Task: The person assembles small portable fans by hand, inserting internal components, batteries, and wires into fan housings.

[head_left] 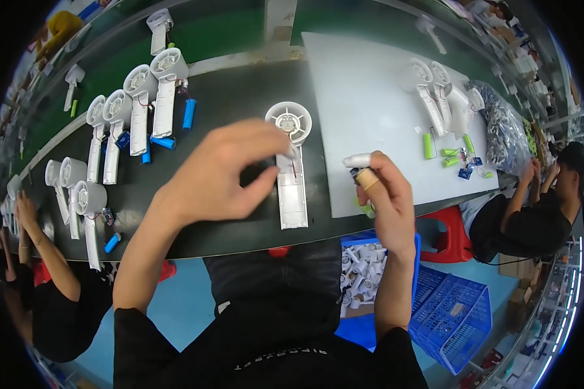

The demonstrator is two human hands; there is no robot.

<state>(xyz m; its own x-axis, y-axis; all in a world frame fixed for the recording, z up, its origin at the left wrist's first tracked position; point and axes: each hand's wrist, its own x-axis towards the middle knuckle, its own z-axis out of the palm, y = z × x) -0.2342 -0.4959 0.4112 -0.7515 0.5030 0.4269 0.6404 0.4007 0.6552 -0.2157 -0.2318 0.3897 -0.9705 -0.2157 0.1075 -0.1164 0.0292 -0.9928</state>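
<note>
A white handheld fan housing lies on the dark table in front of me, its round fan head at the far end. My left hand curls over its neck from the left, thumb and fingertips close together there; a red wire shows beside them. My right hand is raised over the pale sheet's near edge, with finger covers on the index finger and thumb. It pinches a small dark circuit board, mostly hidden by the fingers. A green battery shows under that hand, partly covered.
More fan housings with blue batteries stand at the left. On the white sheet lie housings, green batteries and a plastic bag. Below are a bin of white parts and a blue crate. Co-workers sit on both sides.
</note>
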